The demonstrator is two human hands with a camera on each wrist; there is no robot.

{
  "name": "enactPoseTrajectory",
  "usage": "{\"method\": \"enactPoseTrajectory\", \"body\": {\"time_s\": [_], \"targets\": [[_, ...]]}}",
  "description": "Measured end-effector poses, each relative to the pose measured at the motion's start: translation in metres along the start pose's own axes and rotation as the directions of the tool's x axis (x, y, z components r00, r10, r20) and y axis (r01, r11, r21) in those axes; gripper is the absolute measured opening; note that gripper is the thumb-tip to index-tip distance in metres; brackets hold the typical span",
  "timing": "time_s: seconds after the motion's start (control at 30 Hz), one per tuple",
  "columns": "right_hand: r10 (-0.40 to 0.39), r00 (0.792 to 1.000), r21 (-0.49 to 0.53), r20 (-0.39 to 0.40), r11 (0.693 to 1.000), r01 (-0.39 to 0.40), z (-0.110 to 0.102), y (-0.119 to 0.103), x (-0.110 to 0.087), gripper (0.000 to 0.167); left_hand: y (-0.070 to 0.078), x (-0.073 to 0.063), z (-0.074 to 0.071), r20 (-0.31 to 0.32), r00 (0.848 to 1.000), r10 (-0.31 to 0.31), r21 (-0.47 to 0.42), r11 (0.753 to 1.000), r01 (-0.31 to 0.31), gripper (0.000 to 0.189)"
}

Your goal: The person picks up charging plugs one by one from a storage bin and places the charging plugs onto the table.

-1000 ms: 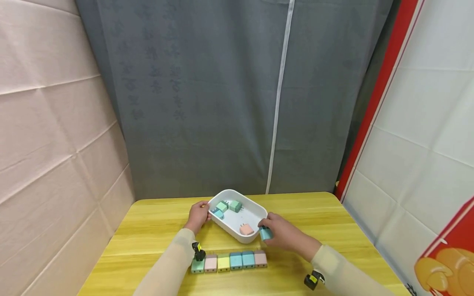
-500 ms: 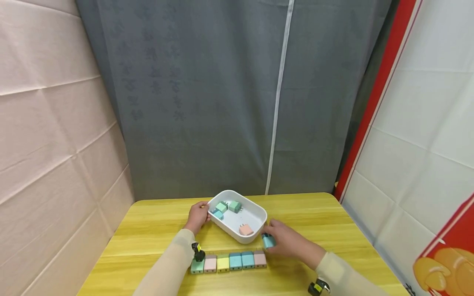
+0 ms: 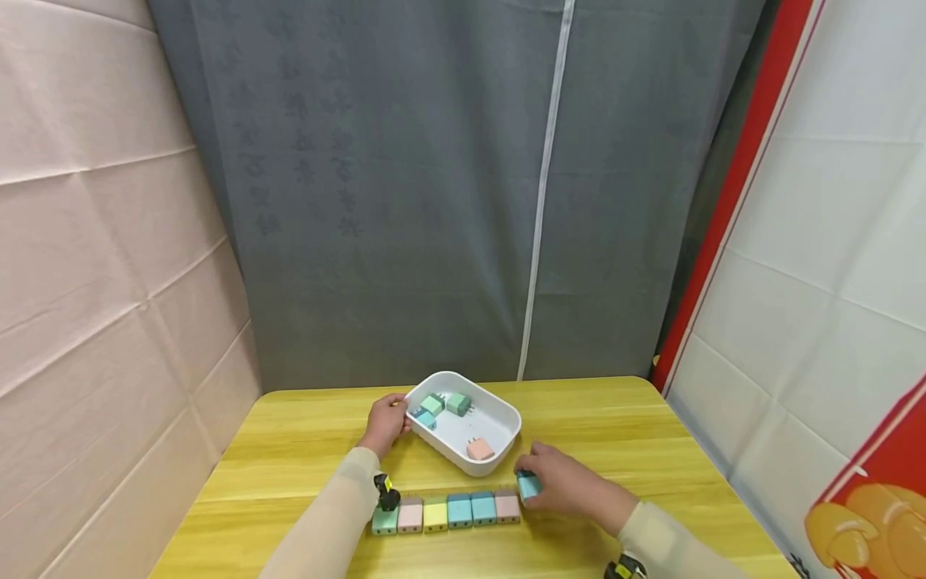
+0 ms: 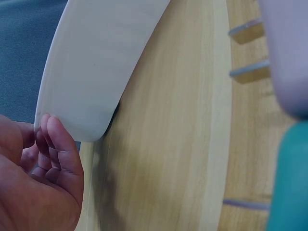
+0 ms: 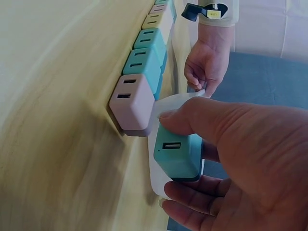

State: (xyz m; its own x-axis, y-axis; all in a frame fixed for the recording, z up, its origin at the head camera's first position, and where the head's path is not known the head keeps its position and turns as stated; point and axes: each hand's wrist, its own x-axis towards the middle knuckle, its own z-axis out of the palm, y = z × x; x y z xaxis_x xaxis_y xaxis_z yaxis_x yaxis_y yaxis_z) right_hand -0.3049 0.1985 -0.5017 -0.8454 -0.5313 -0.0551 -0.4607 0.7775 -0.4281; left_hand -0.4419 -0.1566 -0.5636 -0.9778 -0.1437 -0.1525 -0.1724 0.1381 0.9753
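Observation:
A light-blue USB wall charger [image 3: 529,484] is pinched between the thumb and fingers of my right hand [image 3: 564,481], just beyond the right end of a row of chargers. Its single USB port faces the camera in the right wrist view, where the thumb lies on one side of the charger [image 5: 175,153]. My left hand [image 3: 386,424] holds the left end of a white tray [image 3: 497,418] by the rim. In the left wrist view, thumb and fingers close over the edge of the tray [image 4: 101,62]. A pink charger [image 3: 508,507] ends the row nearest my right hand.
Inside the tray lie a peach charger [image 3: 481,449], two green chargers and a blue charger [image 3: 427,419]. The row also has blue, yellow [image 3: 436,515], pink and green chargers, standing side by side with ports toward me. A grey curtain [image 3: 405,241] hangs behind the wooden table [image 3: 289,450].
My right hand has carried the light-blue charger from the tray's right corner toward me and slightly right, near the row's end. The left hand and tray have hardly moved.

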Motion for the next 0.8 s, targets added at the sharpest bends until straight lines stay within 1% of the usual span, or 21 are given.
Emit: {"method": "enactPoseTrajectory", "body": {"time_s": [0.2,0.53,0.8], "targets": [[0.021,1.000,-0.003,0.015,1.000,-0.021,0.004,0.001,-0.001,0.046,-0.002,0.002,0.000,0.006,1.000,0.004,-0.005,1.000,-0.004,0.037],[-0.003,1.000,-0.007,0.000,1.000,0.003,0.016,0.007,-0.001,0.044,-0.001,0.003,0.000,-0.004,1.000,-0.001,0.009,1.000,0.001,0.038],[0.013,1.000,0.015,0.015,1.000,-0.013,0.023,0.011,-0.001,0.043,-0.001,0.004,0.000,0.004,1.000,-0.006,0.012,1.000,0.006,0.038]]}}
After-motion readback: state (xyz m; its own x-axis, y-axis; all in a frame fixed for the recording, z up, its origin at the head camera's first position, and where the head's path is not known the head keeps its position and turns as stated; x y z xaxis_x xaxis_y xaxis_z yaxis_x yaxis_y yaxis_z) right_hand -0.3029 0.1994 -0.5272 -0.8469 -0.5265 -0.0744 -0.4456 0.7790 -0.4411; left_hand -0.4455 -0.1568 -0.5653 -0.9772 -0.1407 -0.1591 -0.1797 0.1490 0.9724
